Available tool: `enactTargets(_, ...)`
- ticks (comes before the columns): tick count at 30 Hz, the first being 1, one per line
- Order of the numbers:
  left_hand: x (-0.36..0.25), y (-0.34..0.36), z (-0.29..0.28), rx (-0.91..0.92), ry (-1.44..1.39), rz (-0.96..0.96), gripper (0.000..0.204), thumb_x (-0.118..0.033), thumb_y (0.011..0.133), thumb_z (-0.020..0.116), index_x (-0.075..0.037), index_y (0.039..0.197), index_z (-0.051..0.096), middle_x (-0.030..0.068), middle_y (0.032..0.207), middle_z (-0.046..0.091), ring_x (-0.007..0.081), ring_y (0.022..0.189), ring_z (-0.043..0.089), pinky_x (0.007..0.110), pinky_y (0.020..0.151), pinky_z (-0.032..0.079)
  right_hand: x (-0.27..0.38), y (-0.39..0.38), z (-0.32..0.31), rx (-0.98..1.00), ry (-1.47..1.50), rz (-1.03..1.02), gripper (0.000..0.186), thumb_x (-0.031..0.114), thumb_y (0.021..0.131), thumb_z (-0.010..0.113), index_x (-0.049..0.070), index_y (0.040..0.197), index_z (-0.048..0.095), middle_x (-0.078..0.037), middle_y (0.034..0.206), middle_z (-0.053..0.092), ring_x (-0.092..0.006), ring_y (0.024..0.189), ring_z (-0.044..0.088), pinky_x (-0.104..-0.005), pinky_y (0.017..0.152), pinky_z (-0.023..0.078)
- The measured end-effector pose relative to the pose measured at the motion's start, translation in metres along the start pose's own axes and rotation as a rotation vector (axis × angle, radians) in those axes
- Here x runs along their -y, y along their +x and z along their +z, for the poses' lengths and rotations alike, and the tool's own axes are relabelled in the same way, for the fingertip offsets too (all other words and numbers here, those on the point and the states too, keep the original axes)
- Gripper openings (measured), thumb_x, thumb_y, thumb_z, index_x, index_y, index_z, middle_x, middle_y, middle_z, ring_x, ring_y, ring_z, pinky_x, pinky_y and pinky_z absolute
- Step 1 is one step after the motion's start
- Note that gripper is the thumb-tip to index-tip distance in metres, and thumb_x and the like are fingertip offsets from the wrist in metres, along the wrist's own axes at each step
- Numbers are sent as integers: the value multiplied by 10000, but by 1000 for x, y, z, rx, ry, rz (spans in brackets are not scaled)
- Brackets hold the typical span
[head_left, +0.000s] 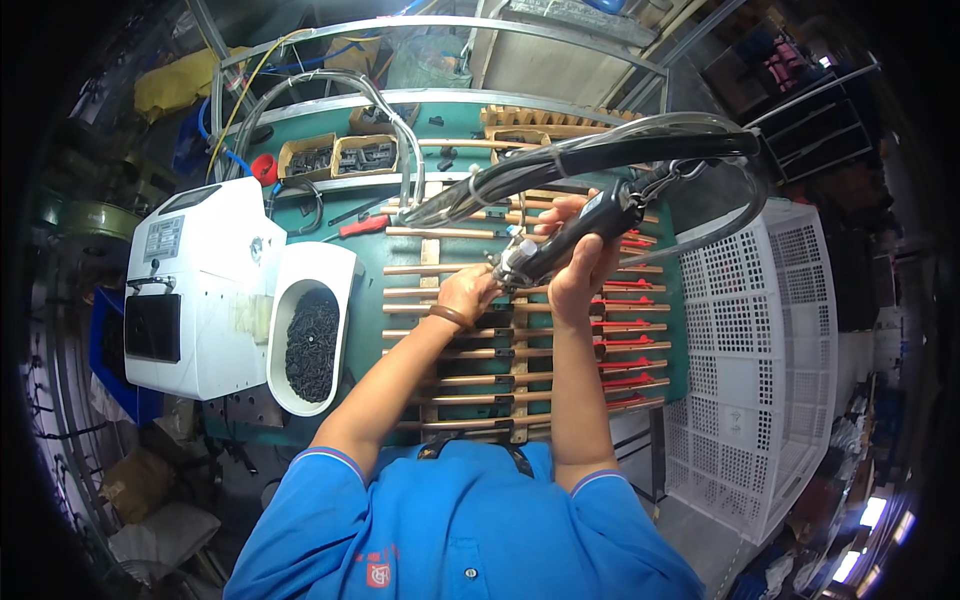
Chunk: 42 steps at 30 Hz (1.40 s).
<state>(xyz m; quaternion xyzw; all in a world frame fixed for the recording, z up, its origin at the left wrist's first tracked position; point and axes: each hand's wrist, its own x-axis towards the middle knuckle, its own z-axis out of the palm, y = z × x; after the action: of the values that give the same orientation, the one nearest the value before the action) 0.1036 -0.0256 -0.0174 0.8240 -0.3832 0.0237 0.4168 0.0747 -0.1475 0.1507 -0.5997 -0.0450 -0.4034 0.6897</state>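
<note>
A: Copper-coloured rods [440,269] lie in a row of parallel lines across the green bench top [660,330], with red-tipped pieces [628,340] at their right ends and dark clips running down the middle.

B: And the hands?

A: The right hand [578,268] is wrapped tight around a black powered screwdriver [570,238], which slants down to the left. Its metal tip [503,270] points at the rods near the upper middle of the bench. A bundle of grey hoses and cables [560,160] loops up and away from the tool's rear end.

B: The left one?

A: The left hand [466,295] sits just beside the tool's tip, fingers curled down on the rods. It wears a band at the wrist. Whether it pinches anything small, I cannot tell.

B: What is around them?

A: To the left stands a white machine [200,290] with a dark screen, and touching its right side a white oval bin [310,330] full of small dark screws [312,345]. At the back of the bench are two cardboard boxes [338,156] of dark parts, and a red-handled tool [362,226] lies near them. A white perforated crate [760,370] stands to the right of the bench. The person wears a blue shirt [460,520]
</note>
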Motion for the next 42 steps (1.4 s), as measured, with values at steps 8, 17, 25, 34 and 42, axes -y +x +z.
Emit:
enactTargets(8,4,-3,-5,103,4,-47,187,-130,719,727,-113,884,640,87,886,607,316,811,596,416,678,497,-5,1,7,-159,-70,228,435,-4,808,657,-26,1176,425,-98,946,622,-101,694,610,-207,609,509)
enactTargets(17,5,-2,-5,110,44,-51,227,-196,698,744,-65,791,584,98,836,551,310,822,580,411,680,495,-2,-4,16,-149,-242,25,203,-120,775,584,-32,946,519,-86,843,590,-114,706,593,-230,649,514)
enactTargets(25,4,1,-3,87,-24,-85,209,-200,699,747,-77,753,587,79,802,549,297,810,580,401,675,489,-10,-5,9,-179,-539,-185,197,-66,717,658,15,865,557,-15,793,586,-102,667,567,-228,638,476)
enactTargets(34,5,1,-6,60,-54,-126,279,-241,667,789,-85,828,622,94,784,533,305,730,570,399,645,475,20,7,12,-231,-227,-16,232,-72,738,601,-9,953,539,-70,856,611,-133,653,597,-237,584,528)
enactTargets(42,-10,-3,-24,62,-258,-299,305,-116,671,786,-49,944,667,46,676,476,165,584,489,311,562,426,24,12,7,-165,-182,123,294,-60,827,526,-13,1111,468,-97,848,594,-112,671,594,-233,618,522)
